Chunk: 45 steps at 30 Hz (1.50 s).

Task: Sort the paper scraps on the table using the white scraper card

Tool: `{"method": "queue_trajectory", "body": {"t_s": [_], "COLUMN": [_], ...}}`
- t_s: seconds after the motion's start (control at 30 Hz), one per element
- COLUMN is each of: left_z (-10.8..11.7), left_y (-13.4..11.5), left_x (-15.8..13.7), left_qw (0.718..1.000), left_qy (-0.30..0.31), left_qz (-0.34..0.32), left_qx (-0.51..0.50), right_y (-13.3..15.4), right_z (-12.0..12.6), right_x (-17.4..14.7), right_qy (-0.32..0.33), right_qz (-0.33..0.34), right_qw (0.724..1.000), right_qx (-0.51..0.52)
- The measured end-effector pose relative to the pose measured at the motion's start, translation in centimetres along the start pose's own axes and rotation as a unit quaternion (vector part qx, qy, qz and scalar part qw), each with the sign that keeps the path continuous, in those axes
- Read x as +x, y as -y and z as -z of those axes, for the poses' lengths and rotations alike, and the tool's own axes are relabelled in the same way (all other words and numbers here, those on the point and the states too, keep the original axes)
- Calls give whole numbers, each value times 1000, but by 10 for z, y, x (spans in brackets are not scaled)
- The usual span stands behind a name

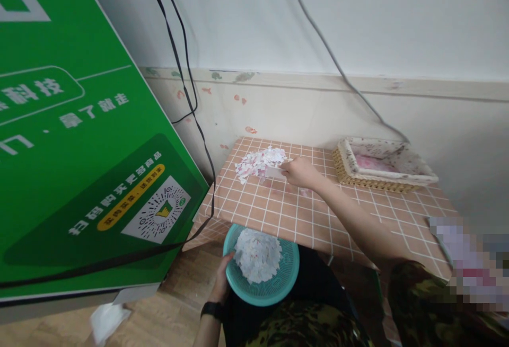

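My left hand (223,279) grips the rim of a teal plastic basket (290,265) at the table's front edge, over my lap. A heap of white paper scraps (257,254) lies in the basket. Over the table, the fingers of my right hand (300,172) are closed on a flat white card (274,172). This card is against the near right side of a loose pile of white and pinkish paper scraps (254,160) on the tabletop.
A brown checked cloth (318,225) covers the table. At its back right stands a cloth-lined wicker basket (374,184) with something pink inside. A green cabinet (79,177) with dangling black cables (212,177) rises on the left. A white bag (107,319) lies on the floor.
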State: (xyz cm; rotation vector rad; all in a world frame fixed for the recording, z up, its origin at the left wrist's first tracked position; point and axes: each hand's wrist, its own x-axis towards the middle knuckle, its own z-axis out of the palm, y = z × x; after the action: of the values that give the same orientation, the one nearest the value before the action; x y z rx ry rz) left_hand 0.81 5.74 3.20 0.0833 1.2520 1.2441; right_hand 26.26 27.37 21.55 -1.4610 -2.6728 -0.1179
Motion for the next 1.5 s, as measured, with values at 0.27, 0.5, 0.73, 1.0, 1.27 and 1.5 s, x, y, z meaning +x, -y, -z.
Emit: {"method": "queue_trajectory", "body": {"t_s": [0.27,0.5,0.73,1.0,1.27,1.5], "left_z": [-11,-9,13,22,22,26], "left_y": [-9,-7,6,10,11,15], "left_x": [-10,-9,13,22,22,25], "left_qw": [999,1000,1000,999,999,999], "left_qy": [-30,-21,26,44,44,43], "left_qz": [-14,5,-4,10,7,-3], "left_qx": [2,1,9,11,1,4], "right_y": [1,0,0,2,4,-2], "right_z": [4,5,3,2,3,21], "right_x": [4,10,14,18,19,-5], "right_qy": [16,-5,8,21,7,56], "right_qz": [47,37,54,90,85,112], "right_qw": [998,999,998,994,995,988], "right_qx": [32,17,28,56,60,89]}}
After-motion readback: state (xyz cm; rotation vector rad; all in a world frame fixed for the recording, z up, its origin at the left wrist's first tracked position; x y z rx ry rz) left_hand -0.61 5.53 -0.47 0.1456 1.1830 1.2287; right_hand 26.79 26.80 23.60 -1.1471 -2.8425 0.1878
